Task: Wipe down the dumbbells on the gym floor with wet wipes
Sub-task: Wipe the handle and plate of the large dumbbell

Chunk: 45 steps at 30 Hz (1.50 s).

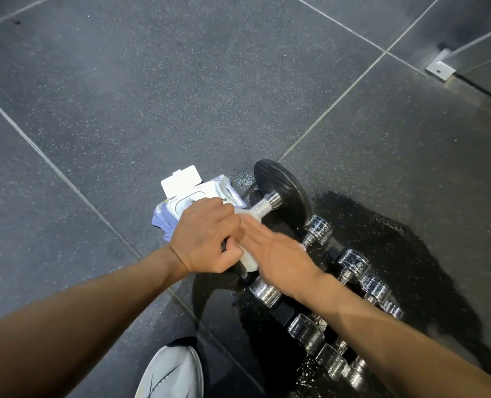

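One wipe (250, 264) under left hand (207, 234) and right hand (278, 254) on dumbbell (284, 191) (pack (187, 193) print unreadable)

Dim light, deep shadow lower right, right hand (278, 254) motion-blurred; edges bowed

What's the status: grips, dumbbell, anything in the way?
Left grip holds wipe round dumbbell handle. Right grip open, blurred, over handle. Open pack just behind; nothing blocking.
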Tool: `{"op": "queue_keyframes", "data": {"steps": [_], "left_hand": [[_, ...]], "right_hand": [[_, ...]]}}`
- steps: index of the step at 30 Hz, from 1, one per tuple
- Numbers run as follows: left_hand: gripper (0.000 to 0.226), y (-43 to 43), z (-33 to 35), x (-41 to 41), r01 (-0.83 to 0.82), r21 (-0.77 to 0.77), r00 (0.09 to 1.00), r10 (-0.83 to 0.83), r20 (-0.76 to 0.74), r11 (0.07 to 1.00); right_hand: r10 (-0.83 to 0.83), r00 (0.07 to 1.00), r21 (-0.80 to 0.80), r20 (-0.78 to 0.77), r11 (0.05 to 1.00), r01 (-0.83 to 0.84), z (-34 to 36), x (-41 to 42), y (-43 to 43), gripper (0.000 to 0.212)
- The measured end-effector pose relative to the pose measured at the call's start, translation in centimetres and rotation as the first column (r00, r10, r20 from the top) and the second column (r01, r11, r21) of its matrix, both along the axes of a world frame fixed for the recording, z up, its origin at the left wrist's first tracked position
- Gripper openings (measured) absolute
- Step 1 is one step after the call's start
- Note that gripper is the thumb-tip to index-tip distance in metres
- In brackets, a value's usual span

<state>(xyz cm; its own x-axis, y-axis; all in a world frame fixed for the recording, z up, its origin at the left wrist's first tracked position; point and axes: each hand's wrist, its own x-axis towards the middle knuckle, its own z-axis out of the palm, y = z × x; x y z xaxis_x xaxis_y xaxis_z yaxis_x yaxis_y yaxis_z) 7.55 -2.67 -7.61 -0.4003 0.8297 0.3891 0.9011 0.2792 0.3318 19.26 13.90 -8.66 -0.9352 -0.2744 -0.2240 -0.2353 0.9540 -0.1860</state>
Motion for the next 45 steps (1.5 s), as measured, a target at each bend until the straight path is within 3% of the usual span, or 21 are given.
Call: {"op": "queue_keyframes", "data": {"steps": [4,7,9,11,13,14,17,18,21,23,25,28,29,30,32,33,35,38,40,43,45], "left_hand": [[0.013,0.1,0.1,0.1,0.000,-0.006,1.000,0.000,-0.010,1.000],[0.013,0.1,0.0,0.2,0.007,-0.006,1.000,-0.007,-0.011,1.000],[0.013,0.0,0.1,0.2,0.003,-0.007,1.000,-0.003,-0.014,1.000],[0.013,0.1,0.2,0.0,-0.003,-0.008,1.000,0.003,-0.011,1.000],[0.013,0.1,0.2,0.0,-0.001,-0.010,1.000,0.001,-0.006,1.000],[0.013,0.1,0.2,0.0,0.005,-0.008,1.000,-0.005,-0.002,1.000],[0.013,0.1,0.2,0.2,0.009,0.001,1.000,-0.009,0.001,1.000],[0.013,0.1,0.2,0.1,0.005,0.003,1.000,-0.005,-0.003,1.000],[0.013,0.1,0.1,0.0,-0.002,0.001,1.000,0.002,0.003,1.000],[0.012,0.1,0.1,0.1,-0.003,-0.004,1.000,0.003,0.012,1.000],[0.012,0.1,0.2,0.1,-0.004,0.000,1.000,0.004,0.015,1.000],[0.013,0.1,0.2,-0.1,-0.004,0.009,1.000,0.004,0.007,1.000],[0.013,0.1,0.2,-0.1,-0.006,0.011,1.000,0.006,0.003,1.000],[0.013,0.1,0.2,-0.1,-0.006,0.014,1.000,0.006,0.001,1.000],[0.012,0.1,0.2,0.1,-0.003,0.023,1.000,0.003,0.000,1.000],[0.011,0.1,0.2,0.1,-0.005,0.028,1.000,0.005,-0.001,1.000],[0.010,0.1,0.3,0.0,-0.009,0.038,1.000,0.009,0.002,0.999],[0.010,0.1,0.3,0.0,-0.007,0.040,1.000,0.007,0.008,0.999],[0.010,0.1,0.2,0.0,-0.005,0.037,1.000,0.004,0.014,0.999],[0.010,0.1,0.1,0.0,-0.002,0.031,1.000,0.002,0.017,1.000],[0.011,0.1,0.2,0.0,-0.005,0.032,1.000,0.005,0.021,0.999]], "right_hand": [[-0.277,0.960,0.071,-0.029,0.958,0.279,0.1,-1.0,1.1,0.080],[-0.153,0.987,-0.016,0.046,0.988,0.154,-0.1,-0.7,-1.3,0.072],[-0.072,0.997,0.022,-0.025,0.997,0.073,-0.2,-1.1,-1.2,0.073],[-0.232,0.970,0.085,-0.071,0.968,0.237,0.1,-1.7,0.3,0.087],[-0.384,0.914,0.101,-0.131,0.912,0.397,0.2,-1.8,0.8,0.087],[-0.375,0.918,0.058,-0.128,0.921,0.385,-0.3,-1.6,0.4,0.083],[-0.171,0.981,-0.303,0.086,0.934,0.189,-0.3,-0.6,-1.4,0.077],[-0.123,0.985,-0.320,0.123,0.934,0.157,0.0,-0.7,-1.2,0.079],[-0.322,0.947,-0.203,0.008,0.927,0.316,0.0,-1.1,0.6,0.080],[-0.473,0.881,-0.283,-0.021,0.848,0.449,-0.2,-0.5,0.5,0.084],[-0.567,0.822,-0.499,0.053,0.698,0.513,0.4,0.6,-1.6,0.082],[-0.681,0.630,-0.661,0.374,0.281,0.696,2.5,1.5,-5.1,0.062],[-0.665,0.555,-0.685,0.500,0.089,0.723,3.0,1.2,-5.6,0.052],[-0.602,0.472,-0.677,0.644,-0.162,0.718,3.2,0.7,-5.8,0.042],[-0.354,0.353,-0.500,0.866,-0.618,0.606,3.8,-0.5,-5.5,0.037],[-0.228,0.331,-0.384,0.916,-0.740,0.552,4.0,-0.9,-5.0,0.034],[-0.066,0.308,-0.226,0.949,-0.824,0.519,4.7,-1.6,-3.8,0.030],[-0.080,0.200,-0.156,0.977,-0.903,0.400,3.6,-2.7,-1.6,0.038],[-0.114,0.183,-0.162,0.977,-0.948,0.275,2.5,-3.5,-0.6,0.046],[-0.068,0.159,-0.119,0.985,-0.933,0.338,2.1,-3.0,-2.2,0.023],[-0.005,0.128,-0.058,0.992,-0.910,0.412,2.2,-2.6,-3.9,0.032]]}}
